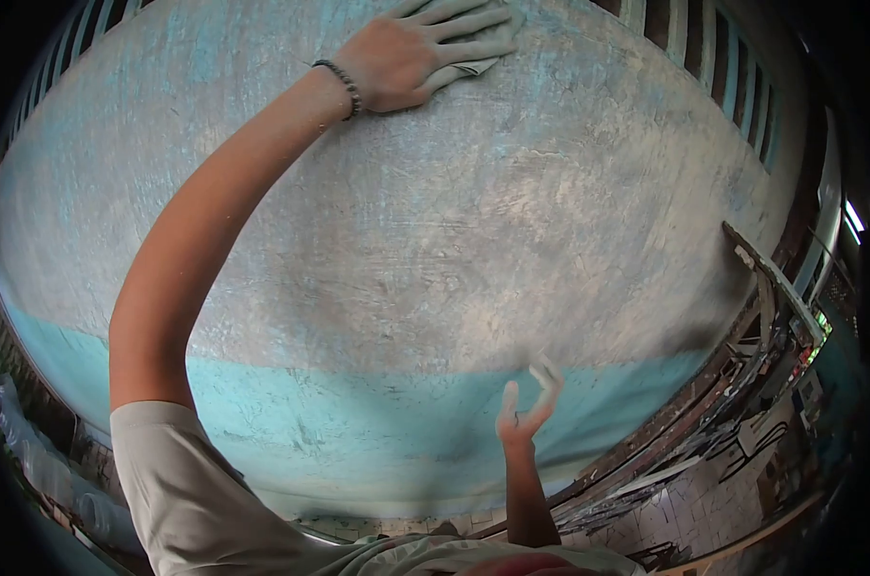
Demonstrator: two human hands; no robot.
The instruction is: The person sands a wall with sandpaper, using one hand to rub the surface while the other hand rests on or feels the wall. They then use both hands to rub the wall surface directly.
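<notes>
My left hand point(406, 58) reaches high up the wall, its dust-covered fingers spread and pressing a thin, dusty folded sheet of sandpaper point(475, 67) flat against the surface. Most of the sheet is hidden under the palm and fingers. A dark beaded bracelet point(343, 84) circles that wrist. The wall point(387, 240) is scraped and patchy grey with blue traces, and has a turquoise band point(358, 413) below. Lower down, my right hand point(528, 403) is held up near the band with nothing in it, thumb and bent fingers apart, whitened by dust.
Slatted vents point(708, 58) run along the upper wall. Wooden boards point(775, 278) and clutter lean at the right, beside a tiled floor point(679, 514). Clear plastic wrapping point(56, 475) lies at the lower left.
</notes>
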